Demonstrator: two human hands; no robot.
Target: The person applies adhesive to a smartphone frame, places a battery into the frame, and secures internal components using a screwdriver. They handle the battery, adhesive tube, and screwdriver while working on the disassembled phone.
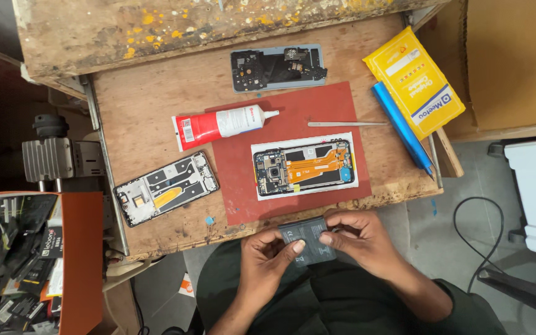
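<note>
Phone battery [308, 241] is out, pinched in both hands' fingers [297, 246] below the opened phone [304, 167]; not yet seated.

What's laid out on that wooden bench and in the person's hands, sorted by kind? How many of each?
Opened phone bodies: 2, one on the red mat, one left of it
Phone back cover: 1
Battery, held in both hands: 1
Glue tube: 1
Tweezers: 1
Yellow packet: 1
Blue tool: 1
Red mat: 1
Total: 9
</note>
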